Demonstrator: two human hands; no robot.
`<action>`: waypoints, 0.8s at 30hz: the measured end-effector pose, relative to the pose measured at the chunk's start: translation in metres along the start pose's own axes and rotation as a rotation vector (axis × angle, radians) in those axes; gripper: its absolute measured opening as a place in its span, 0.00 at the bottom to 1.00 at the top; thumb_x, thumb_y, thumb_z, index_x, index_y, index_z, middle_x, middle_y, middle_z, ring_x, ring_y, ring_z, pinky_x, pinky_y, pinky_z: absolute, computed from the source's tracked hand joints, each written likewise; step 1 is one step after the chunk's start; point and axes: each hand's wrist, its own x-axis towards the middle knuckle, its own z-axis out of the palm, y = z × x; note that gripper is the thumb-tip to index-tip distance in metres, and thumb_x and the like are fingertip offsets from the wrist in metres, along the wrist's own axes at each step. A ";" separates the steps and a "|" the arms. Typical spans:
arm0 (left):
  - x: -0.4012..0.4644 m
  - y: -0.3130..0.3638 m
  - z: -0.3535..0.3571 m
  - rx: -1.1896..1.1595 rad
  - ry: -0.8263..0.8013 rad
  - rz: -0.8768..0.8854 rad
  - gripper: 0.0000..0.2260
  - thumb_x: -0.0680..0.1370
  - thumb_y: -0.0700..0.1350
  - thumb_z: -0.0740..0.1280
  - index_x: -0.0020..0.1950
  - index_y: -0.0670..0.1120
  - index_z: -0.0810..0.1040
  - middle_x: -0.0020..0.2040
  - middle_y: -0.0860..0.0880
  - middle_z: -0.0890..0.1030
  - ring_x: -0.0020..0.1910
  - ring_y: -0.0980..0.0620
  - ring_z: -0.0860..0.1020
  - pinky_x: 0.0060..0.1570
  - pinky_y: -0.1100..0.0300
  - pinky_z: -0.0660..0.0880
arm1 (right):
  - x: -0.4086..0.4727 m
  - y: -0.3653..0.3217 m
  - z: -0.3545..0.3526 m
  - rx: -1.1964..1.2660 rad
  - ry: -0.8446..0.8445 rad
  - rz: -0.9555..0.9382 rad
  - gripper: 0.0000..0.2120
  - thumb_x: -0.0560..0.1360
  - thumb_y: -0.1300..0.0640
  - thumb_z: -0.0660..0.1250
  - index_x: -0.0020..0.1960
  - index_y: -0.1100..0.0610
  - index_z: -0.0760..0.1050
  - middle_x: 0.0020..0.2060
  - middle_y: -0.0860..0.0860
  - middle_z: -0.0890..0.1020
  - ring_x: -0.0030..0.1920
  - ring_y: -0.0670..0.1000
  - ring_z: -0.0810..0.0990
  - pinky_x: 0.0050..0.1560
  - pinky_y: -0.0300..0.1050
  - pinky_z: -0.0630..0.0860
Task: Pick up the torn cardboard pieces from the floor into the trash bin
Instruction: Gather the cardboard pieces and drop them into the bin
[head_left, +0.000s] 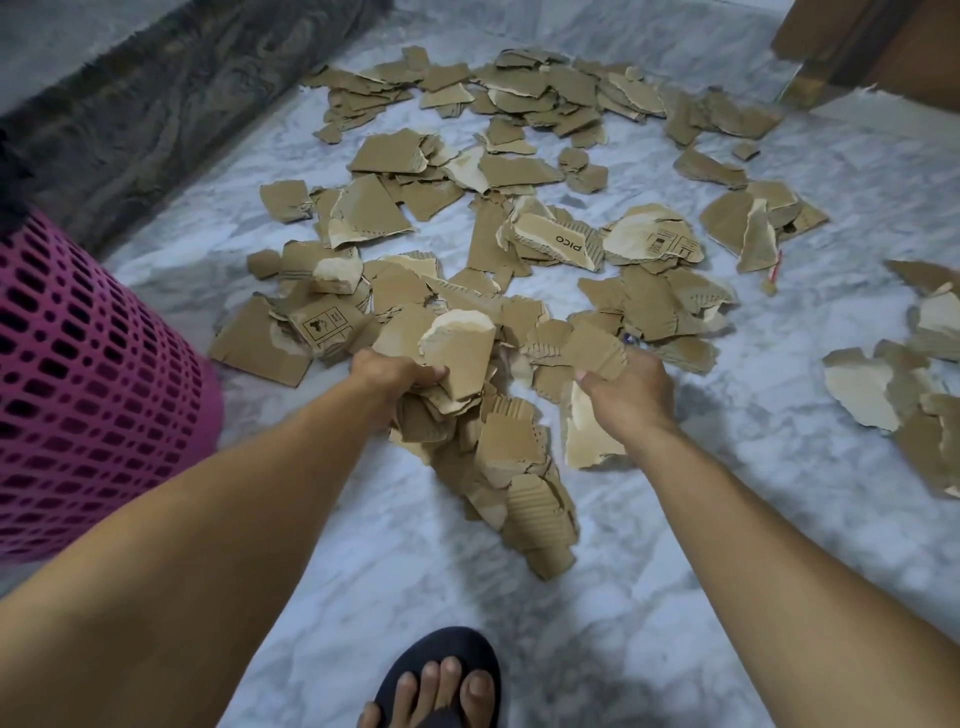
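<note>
cardboard scraps (519, 171) lie strewn over the marble floor (779, 467) in the head view, thickest from ten o'clock round to two o'clock of the frame, with a smaller cluster (904, 384) at three o'clock, well apart from the rest. left hand (395, 371), near the centre, has its grip curled round a thick bundle of torn pieces (498, 457); the bundle hangs down from the hand toward six o'clock, its layers fanned and ragged. right hand (628, 395), just beside it at three o'clock of the left, has its grip pinched on a few pieces (592, 353), thumb on top, with a pale-backed one (584, 441) drooping below the wrist. pink trash bin (88, 374), its wall pierced with small slots, stands at nine o'clock, near the left forearm. dark rug edge (171, 104) runs along ten to eleven o'clock. one scrap with the print "pico" (563, 241) lies at twelve o'clock of the hands. a foot in a dark sandal (441, 680) shows at six o'clock.
</note>
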 end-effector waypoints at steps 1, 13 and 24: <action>0.001 0.000 -0.003 -0.009 -0.011 0.006 0.27 0.61 0.34 0.81 0.57 0.34 0.76 0.50 0.39 0.82 0.43 0.41 0.82 0.37 0.45 0.81 | -0.004 -0.001 -0.002 0.012 -0.029 -0.014 0.14 0.75 0.55 0.72 0.58 0.58 0.76 0.54 0.54 0.82 0.54 0.57 0.80 0.47 0.42 0.71; -0.013 -0.006 -0.019 0.058 0.007 0.171 0.20 0.63 0.31 0.79 0.43 0.47 0.72 0.49 0.43 0.80 0.50 0.45 0.79 0.52 0.54 0.77 | -0.053 0.022 0.061 -0.672 -0.248 -0.030 0.47 0.60 0.34 0.76 0.69 0.57 0.62 0.65 0.56 0.62 0.69 0.59 0.61 0.59 0.56 0.70; -0.018 -0.029 -0.039 0.079 0.052 0.079 0.20 0.60 0.34 0.81 0.45 0.42 0.75 0.46 0.42 0.81 0.45 0.43 0.80 0.51 0.49 0.80 | -0.045 0.016 0.078 -0.421 -0.276 0.057 0.48 0.58 0.47 0.84 0.69 0.58 0.61 0.62 0.55 0.77 0.62 0.59 0.77 0.52 0.48 0.75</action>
